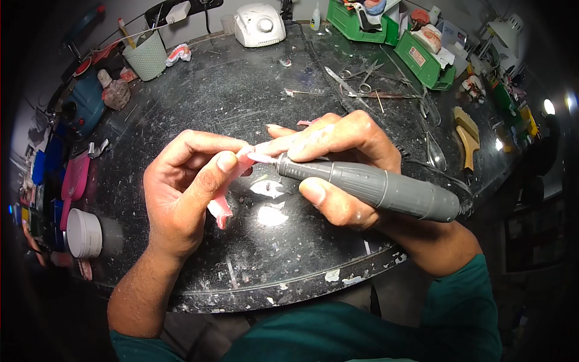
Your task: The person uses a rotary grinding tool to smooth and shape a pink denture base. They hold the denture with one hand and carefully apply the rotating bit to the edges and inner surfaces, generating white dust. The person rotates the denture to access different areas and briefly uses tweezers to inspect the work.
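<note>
My left hand (178,181) pinches a pink denture base (221,212) between thumb and fingers, and its lower end sticks out below the thumb. My right hand (362,142) is wrapped round a dark grey rotary handpiece (386,190), held almost level with its cord end to the right. At the handpiece's tip, a pale tapered bit (263,158) meets the upper part of the pink piece, or comes very close to it. My right fingers reach across to my left fingertips. Much of the pink piece is hidden by my left fingers.
White control box (259,25) with a knob stands at the back. Green bins (422,63) are at the back right, near scissors (365,84) and a wooden-handled brush (467,139). On the left are a white tub (84,233), a tool cup (146,57) and a dental model (178,55).
</note>
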`<state>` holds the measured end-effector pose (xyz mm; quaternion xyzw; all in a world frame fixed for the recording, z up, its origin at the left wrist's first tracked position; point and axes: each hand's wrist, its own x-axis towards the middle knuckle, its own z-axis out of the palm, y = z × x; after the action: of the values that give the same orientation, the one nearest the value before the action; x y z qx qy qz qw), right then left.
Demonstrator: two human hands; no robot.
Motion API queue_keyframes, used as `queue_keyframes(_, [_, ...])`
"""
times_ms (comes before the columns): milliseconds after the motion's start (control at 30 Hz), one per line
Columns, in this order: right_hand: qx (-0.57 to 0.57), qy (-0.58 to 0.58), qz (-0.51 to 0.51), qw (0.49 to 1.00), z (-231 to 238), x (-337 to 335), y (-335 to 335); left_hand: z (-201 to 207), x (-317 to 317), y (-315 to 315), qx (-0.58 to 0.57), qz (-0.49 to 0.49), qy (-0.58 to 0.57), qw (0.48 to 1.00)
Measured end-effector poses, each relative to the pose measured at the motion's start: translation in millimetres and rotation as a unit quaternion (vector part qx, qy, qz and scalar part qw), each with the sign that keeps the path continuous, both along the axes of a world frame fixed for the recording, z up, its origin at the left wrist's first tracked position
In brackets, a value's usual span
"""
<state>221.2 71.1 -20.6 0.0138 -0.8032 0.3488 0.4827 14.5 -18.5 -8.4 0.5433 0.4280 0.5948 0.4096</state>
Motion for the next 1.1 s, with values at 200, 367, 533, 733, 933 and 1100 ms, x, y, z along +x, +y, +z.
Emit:
queue_keyframes(200, [-0.009,0.008,0.0,1.0,0,-1,-1,2,0,-1,-0.016,-0.001,-0.005,1.0])
queue_keyframes(367, [-0.044,0.068,-0.014,0.997,-5,-9,-5,-1,2,2,-0.011,0.009,-0.021,1.0])
queue_keyframes(533, [-0.068,0.098,-0.043,0.992,-5,-11,-9,1,-3,0,-0.034,-0.015,-0.011,0.999])
queue_keyframes(733, [-0.04,0.112,-0.061,0.991,-8,-15,-9,-1,5,0,0.012,0.029,0.005,0.999])
queue_keyframes(933, [-0.024,0.118,-0.066,0.991,-9,-16,-9,9,6,-7,-0.008,0.02,0.029,0.999])
queue_keyframes(1100, [-0.015,0.118,-0.062,0.991,-9,-17,-8,8,13,-8,0.003,0.052,0.028,0.998])
